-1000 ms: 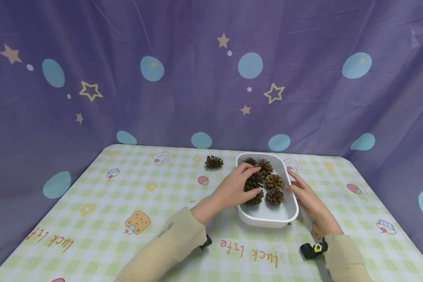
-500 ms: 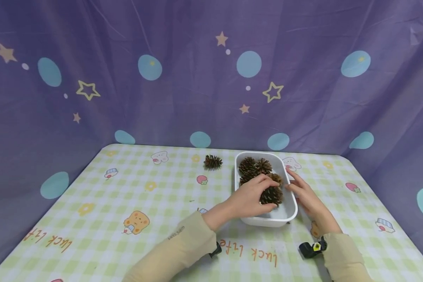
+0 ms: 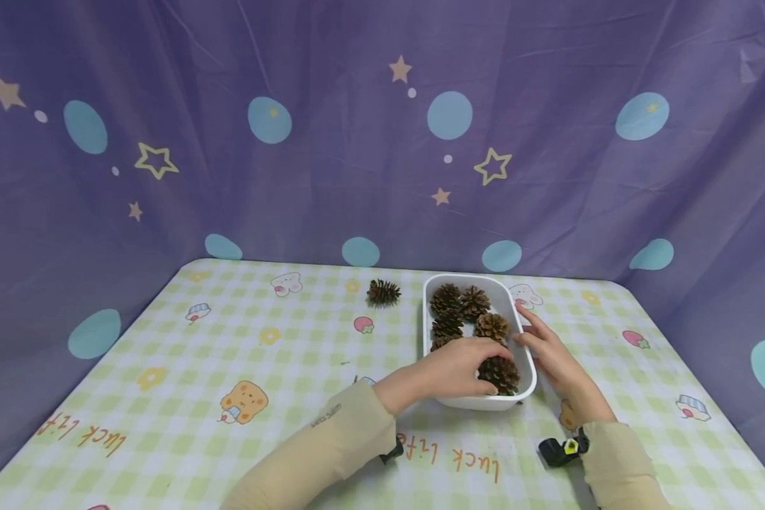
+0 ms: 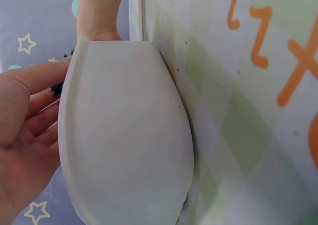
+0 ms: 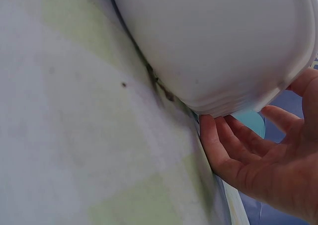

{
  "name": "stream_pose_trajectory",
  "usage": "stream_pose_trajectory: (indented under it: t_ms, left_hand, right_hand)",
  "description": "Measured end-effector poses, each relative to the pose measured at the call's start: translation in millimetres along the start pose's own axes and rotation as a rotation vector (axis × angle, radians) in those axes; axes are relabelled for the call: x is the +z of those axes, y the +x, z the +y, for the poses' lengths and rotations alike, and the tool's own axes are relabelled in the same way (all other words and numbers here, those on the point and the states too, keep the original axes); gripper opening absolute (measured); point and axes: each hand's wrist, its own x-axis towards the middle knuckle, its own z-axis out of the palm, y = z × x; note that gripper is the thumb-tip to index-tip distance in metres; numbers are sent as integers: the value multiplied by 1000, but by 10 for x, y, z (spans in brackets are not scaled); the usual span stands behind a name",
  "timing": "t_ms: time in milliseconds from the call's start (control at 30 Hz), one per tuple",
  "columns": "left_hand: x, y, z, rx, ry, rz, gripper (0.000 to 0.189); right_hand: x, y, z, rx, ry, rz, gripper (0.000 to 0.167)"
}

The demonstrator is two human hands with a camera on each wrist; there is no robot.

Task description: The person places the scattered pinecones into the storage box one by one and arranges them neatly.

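A white rectangular tub (image 3: pixel 484 404) stands on the table with several brown pine cones (image 3: pixel 447 326) in its far and left parts. Inside its near right corner my left hand (image 3: pixel 460 367) holds a pine cone (image 3: pixel 499 375) between thumb and curled fingers. In the left wrist view the tub's wall (image 4: pixel 124 125) hides most of that cone. My right hand (image 3: pixel 553 360) rests against the tub's right side from outside. In the right wrist view the right hand's fingertips (image 5: pixel 207 123) touch the wall, low and near the rim.
A single pine cone (image 3: pixel 383 293) lies on the table to the left of the tub, toward the back. A green-and-white checked cloth (image 3: pixel 306 368) with printed cartoons covers the table. Behind it hangs a purple curtain (image 3: pixel 331 184).
My left hand has moved from the tub's left side to its near right corner, bringing a pine cone with it. My right hand has stayed at the tub's right side.
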Motion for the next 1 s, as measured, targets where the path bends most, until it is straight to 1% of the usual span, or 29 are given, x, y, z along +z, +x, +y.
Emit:
stream_pose_trajectory:
  t_ms: [100, 233, 467, 733, 1000]
  left_hand:
    - [12, 23, -8, -4, -24, -35, 50]
    - [46, 63, -20, 2, -26, -73, 50]
    - [116, 127, -23, 30, 40, -83, 47]
    - [139, 183, -10, 35, 118, -115, 48]
    - [159, 236, -18, 33, 150, -143, 46]
  right_hand:
    - [-2, -1, 2, 3, -5, -6, 63]
    - [-4, 0, 12, -1, -7, -14, 63]
    - [-9, 1, 21, -11, 4, -7, 63]
    - [-4, 3, 16, 4, 7, -1, 63]
    - [2, 4, -6, 17, 7, 0, 63]
